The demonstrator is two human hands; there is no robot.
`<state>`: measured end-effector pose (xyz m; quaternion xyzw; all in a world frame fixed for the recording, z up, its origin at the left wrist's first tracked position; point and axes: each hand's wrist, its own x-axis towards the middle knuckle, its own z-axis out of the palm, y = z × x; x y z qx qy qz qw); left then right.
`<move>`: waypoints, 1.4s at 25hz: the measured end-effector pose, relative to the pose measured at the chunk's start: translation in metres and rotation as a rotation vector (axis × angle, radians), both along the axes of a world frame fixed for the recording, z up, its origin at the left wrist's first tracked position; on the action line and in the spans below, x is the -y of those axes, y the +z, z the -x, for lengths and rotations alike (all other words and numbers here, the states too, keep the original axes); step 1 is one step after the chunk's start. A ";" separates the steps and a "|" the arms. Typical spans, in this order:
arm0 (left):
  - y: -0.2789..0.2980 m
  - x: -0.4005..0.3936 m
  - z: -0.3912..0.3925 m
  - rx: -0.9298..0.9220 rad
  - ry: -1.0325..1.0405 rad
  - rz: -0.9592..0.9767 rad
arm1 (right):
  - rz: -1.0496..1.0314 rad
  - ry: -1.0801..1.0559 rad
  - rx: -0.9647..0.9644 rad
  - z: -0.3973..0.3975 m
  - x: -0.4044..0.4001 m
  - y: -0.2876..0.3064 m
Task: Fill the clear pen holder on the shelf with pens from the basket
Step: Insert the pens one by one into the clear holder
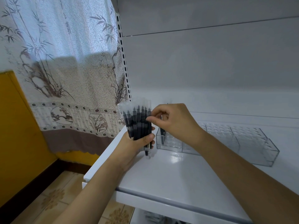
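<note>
Gripping a bundle of black pens [139,125] upright in our left hand [135,143], we pinch one with our right hand [173,122] beside the clear pen holder [252,146] on the white shelf [169,178]; no writing is legible.

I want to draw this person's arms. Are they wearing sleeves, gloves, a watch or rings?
No gloves: the left hand and right hand are both bare. Both forearms are bare too, with no sleeves in view as far as the picture's bottom edge. I see no watch or bracelet on either wrist, and no ring on the fingers that show.
</note>
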<state>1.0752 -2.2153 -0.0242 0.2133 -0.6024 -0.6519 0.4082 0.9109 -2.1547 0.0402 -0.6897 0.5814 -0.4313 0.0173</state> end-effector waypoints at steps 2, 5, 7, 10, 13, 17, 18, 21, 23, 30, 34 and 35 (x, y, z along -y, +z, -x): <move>0.000 0.000 -0.001 -0.004 -0.005 -0.016 | 0.028 0.027 0.126 0.000 -0.004 0.002; 0.001 0.001 -0.003 0.009 0.026 -0.012 | 0.124 0.059 0.461 0.009 -0.005 0.008; 0.002 0.001 -0.004 0.021 0.044 -0.016 | 0.227 0.008 0.614 0.022 -0.003 0.010; 0.003 -0.001 -0.004 0.032 0.065 -0.011 | 0.296 -0.184 0.482 0.037 0.004 0.003; 0.004 -0.002 -0.004 0.036 0.075 -0.001 | 0.194 -0.215 0.308 0.042 0.011 -0.009; 0.004 -0.002 -0.004 0.041 0.084 0.004 | 0.098 -0.193 0.137 0.045 0.017 -0.015; 0.004 -0.003 -0.004 0.041 0.086 0.005 | 0.073 -0.201 0.053 0.045 0.018 -0.017; 0.003 -0.002 -0.004 0.039 0.090 0.004 | -0.012 -0.261 -0.125 0.045 0.017 -0.019; 0.003 -0.001 -0.005 0.049 0.087 0.005 | -0.024 -0.325 -0.154 0.048 0.017 -0.016; 0.003 -0.002 -0.004 0.053 0.082 0.003 | -0.111 -0.409 -0.243 0.050 0.017 -0.016; 0.002 -0.002 -0.004 0.053 0.069 -0.012 | 0.265 -0.303 -0.070 0.038 0.003 0.000; 0.002 -0.002 -0.004 0.052 0.064 -0.013 | 0.275 -0.198 -0.087 0.031 -0.001 0.003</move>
